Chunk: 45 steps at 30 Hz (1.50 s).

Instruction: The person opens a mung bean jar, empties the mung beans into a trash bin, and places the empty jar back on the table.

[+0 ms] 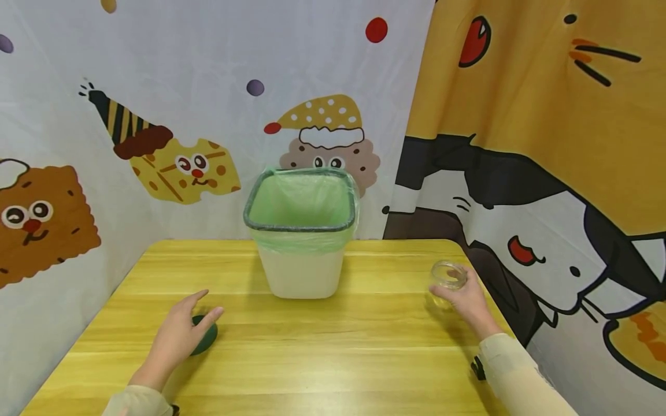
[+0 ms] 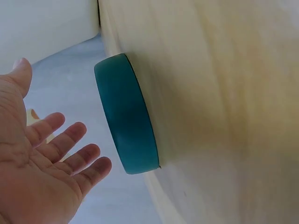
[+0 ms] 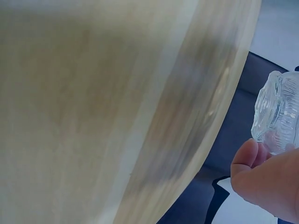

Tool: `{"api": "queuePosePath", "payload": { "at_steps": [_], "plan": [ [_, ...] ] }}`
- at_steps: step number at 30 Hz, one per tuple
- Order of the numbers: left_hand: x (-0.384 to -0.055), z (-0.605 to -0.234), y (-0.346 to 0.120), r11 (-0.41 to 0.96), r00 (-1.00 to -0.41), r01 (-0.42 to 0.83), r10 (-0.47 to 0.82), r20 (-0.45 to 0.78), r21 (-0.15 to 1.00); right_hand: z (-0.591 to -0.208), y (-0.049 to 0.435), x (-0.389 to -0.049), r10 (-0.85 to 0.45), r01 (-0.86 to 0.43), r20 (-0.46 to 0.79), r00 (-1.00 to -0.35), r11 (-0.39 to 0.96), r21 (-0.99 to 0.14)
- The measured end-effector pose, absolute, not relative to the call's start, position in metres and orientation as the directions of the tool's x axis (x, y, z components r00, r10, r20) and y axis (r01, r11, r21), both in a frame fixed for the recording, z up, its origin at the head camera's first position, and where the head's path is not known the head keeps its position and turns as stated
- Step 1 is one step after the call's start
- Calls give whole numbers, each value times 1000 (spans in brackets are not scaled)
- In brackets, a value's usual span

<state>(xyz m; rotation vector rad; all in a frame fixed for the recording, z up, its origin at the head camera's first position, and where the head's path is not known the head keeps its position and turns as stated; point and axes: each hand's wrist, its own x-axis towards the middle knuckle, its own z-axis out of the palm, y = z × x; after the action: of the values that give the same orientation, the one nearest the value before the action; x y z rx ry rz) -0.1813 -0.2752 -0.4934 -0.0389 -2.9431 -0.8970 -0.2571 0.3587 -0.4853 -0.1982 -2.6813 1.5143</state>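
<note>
My right hand [image 1: 470, 301] grips a small clear glass jar [image 1: 446, 274] over the right side of the table. Ridged glass walls show in the right wrist view, where the jar [image 3: 276, 114] is cut off by the frame edge and held between thumb and fingers. On the left, my left hand [image 1: 176, 335] hovers with fingers spread beside a dark green round thing [image 1: 207, 340]. From the left wrist, that thing [image 2: 126, 114] is a thick, smooth disc lying flat on the tabletop, apart from the fingertips. The hand hides part of it in the head view.
A white bin [image 1: 302, 271] lined with a pale green bag [image 1: 307, 199] stands at the back middle of the wooden table [image 1: 322, 358]. A cartoon-printed curtain [image 1: 312, 52] hangs close behind the table and along its right side.
</note>
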Motion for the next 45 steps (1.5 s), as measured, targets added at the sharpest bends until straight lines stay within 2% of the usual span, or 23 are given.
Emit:
{"api": "queuePosePath", "payload": {
  "at_steps": [19,32,45],
  "plan": [
    [-180,-492,-277,827,-998,40,1,70,560,-494,336,-263,82,90,-54,-995,554,-828],
    [-180,-492,-275,823,-998,38,2,64,567,-500,313,-269,63,63,-31,-998,602,-796],
    [-179,-492,-275,816,-998,38,3,63,576,-504,308,-270,72,91,-59,-996,619,-780]
  ]
}}
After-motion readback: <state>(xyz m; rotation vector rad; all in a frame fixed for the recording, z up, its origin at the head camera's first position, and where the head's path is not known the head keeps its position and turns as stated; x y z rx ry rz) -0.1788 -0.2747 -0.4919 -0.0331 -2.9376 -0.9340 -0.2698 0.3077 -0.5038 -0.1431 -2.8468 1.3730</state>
